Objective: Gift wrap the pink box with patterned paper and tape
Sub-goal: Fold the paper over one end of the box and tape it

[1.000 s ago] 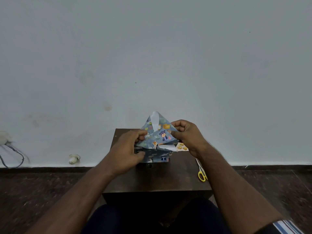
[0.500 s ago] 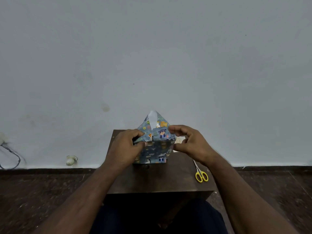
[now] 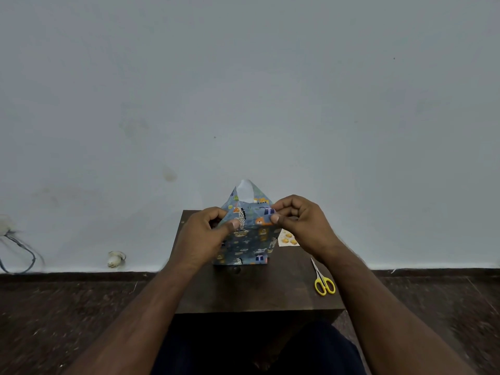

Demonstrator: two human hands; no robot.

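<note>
One scissors (yellow-handled) beside parcel, hands pinching paper

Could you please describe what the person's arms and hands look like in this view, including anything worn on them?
Both forearms are bare from the bottom edge of the picture up to the wrists, with no sleeve showing in this view. The left hand and the right hand wear no gloves, and no rings, watch or bracelet can be seen. Dark trousers show between the arms at the bottom.
</note>
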